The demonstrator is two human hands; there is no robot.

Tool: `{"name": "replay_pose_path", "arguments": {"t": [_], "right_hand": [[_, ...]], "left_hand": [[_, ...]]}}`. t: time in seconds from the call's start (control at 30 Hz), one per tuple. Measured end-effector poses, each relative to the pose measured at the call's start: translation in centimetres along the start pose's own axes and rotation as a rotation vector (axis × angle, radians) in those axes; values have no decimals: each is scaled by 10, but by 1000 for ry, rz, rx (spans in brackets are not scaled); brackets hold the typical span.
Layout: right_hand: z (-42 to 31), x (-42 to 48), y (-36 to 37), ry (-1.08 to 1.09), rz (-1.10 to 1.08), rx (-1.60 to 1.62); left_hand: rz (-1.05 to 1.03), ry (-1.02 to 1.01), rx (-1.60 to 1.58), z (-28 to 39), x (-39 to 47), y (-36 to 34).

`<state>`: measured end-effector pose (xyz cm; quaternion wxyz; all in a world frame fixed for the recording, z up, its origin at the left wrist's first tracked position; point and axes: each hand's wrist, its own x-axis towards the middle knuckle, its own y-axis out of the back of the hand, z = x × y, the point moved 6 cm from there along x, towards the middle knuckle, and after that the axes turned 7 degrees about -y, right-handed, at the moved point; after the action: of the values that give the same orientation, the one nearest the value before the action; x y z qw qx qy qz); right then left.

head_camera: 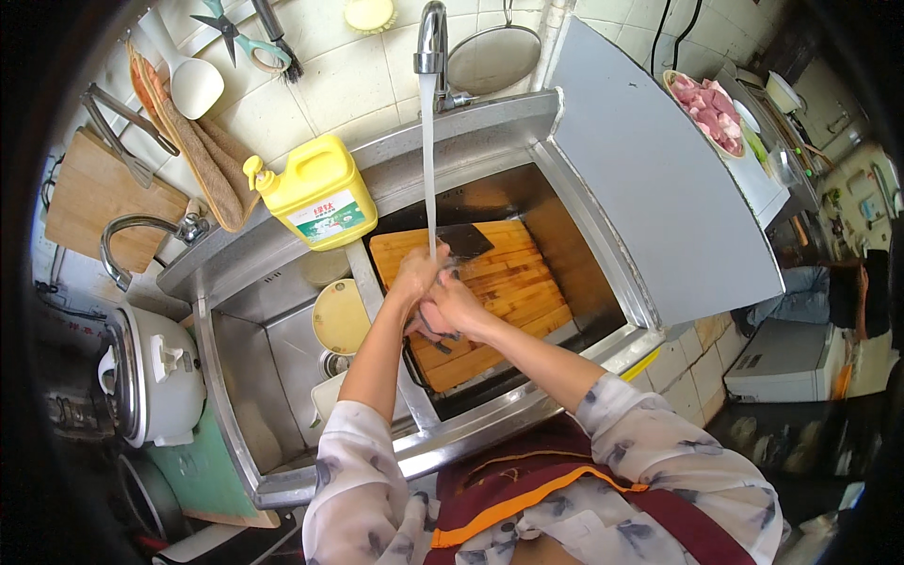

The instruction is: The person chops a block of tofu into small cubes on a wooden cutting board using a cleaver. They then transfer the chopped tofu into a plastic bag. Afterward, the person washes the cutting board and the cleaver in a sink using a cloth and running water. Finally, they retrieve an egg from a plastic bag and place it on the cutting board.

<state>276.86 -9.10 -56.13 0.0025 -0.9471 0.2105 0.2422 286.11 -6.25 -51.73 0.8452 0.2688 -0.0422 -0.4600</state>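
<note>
Water from the chrome tap (431, 42) runs down onto my hands over the right sink basin. My left hand (419, 274) and my right hand (455, 305) press together around a soft-looking pink item with dark strips (429, 323), mostly hidden by the fingers; what it is I cannot tell. Beneath them a wooden cutting board (515, 282) lies tilted in the basin. A dark flat piece, which looks like a cleaver blade (466, 242), shows on the board just beyond my hands; its other end is hidden.
A yellow detergent jug (321, 194) stands on the sink's back edge. The left basin (247, 374) holds a yellowish plate (342, 316) and a pale dish (326, 397). A grey panel (635, 169) borders the right side, with raw meat (706, 113) beyond. A rice cooker (166, 374) stands left.
</note>
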Motion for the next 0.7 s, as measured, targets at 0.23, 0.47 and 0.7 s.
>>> {"name": "replay_pose_path", "arguments": {"t": [0.23, 0.47, 0.7], "right_hand": [[6, -36, 56, 190, 151, -26], [22, -36, -53, 686, 180, -783], [56, 79, 22, 412, 215, -998]], "left_hand": [[-76, 276, -488, -57, -102, 10], [212, -100, 240, -26, -154, 29], [321, -26, 206, -33, -161, 23]]}}
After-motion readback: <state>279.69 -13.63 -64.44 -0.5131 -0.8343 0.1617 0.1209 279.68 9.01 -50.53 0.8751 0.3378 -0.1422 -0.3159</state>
